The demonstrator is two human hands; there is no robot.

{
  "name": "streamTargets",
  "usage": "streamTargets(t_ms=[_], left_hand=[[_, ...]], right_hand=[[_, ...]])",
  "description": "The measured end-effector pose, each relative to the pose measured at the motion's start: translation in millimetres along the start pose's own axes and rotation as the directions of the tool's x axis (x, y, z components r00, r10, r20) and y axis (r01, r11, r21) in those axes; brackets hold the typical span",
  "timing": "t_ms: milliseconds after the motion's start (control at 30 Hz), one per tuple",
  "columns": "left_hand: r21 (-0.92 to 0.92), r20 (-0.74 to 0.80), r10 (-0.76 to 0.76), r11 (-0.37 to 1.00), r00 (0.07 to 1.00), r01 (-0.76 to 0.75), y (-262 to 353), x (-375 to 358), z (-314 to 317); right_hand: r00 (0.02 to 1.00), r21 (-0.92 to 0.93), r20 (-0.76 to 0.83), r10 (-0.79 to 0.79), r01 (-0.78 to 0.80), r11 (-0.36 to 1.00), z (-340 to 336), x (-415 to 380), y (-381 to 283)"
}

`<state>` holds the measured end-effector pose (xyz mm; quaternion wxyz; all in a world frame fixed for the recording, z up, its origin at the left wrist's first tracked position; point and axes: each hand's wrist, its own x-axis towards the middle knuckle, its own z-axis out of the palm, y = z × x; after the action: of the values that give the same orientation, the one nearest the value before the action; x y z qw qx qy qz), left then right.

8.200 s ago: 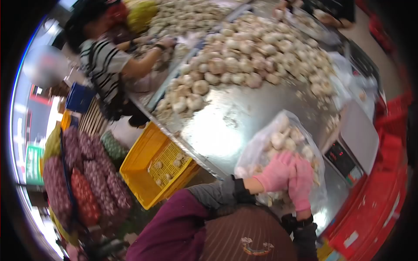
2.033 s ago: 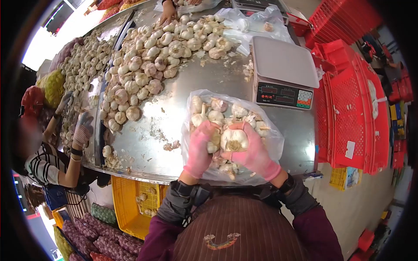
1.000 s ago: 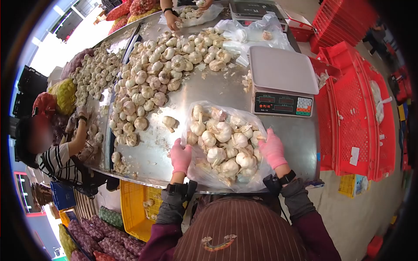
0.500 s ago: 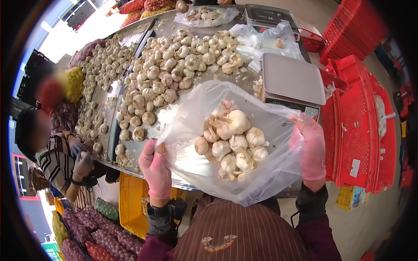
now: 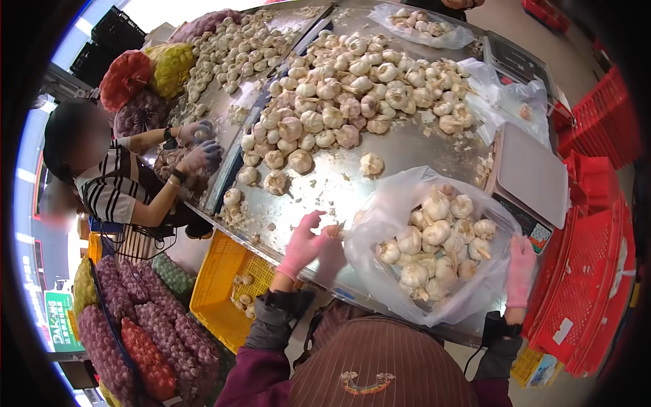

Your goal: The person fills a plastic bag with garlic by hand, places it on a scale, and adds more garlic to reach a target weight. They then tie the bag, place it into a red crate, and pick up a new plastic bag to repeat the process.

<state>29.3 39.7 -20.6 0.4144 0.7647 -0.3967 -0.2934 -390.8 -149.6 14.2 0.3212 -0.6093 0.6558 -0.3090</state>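
Note:
My right hand (image 5: 520,273), in a pink glove, is closed on the right edge of a clear plastic bag (image 5: 366,237). Garlic bulbs (image 5: 437,234) fill the bag, which rests on the metal table with its mouth spread. My left hand (image 5: 303,245), also gloved in pink, hovers by the table's front edge, left of the bag and apart from it. Its fingers are spread, and I see nothing held in them. One loose garlic bulb (image 5: 371,165) lies just behind the bag, in front of the large garlic heap (image 5: 352,88).
A scale (image 5: 532,173) stands right of the bag, beside red crates (image 5: 583,271). At the left, a co-worker (image 5: 129,169) in grey gloves handles garlic. A yellow crate (image 5: 220,292) and filled mesh sacks (image 5: 163,332) sit below the table edge. Another bag of garlic (image 5: 424,27) lies at the back.
The bag, held up by both hands before, now rests lower and further right on the table. My left hand has let go of its rim. The view has shifted left.

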Motion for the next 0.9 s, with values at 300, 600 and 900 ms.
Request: streamTargets(t_ms=[300, 600, 900], left_hand=[[0.661, -0.274, -0.064, 0.712, 0.960, 0.236, -58.0, 127.6, -61.8], [0.194, 0.007, -0.274, 0.944, 0.962, 0.268, -76.2, 99.9, -75.9], [-0.927, 0.238, 0.190, -0.249, 0.953, 0.281, -4.8, 34.7, -45.9]], right_hand=[[0.577, 0.318, 0.445, -0.685, 0.613, 0.723, 201.6, 4.2, -222.4], [0.498, -0.391, 0.861, -0.099, 0.774, 0.498, 336.2, 45.9, -165.4], [0.058, 0.245, 0.917, -0.396, -0.863, 0.441, 245.7, -36.0, -216.6]])
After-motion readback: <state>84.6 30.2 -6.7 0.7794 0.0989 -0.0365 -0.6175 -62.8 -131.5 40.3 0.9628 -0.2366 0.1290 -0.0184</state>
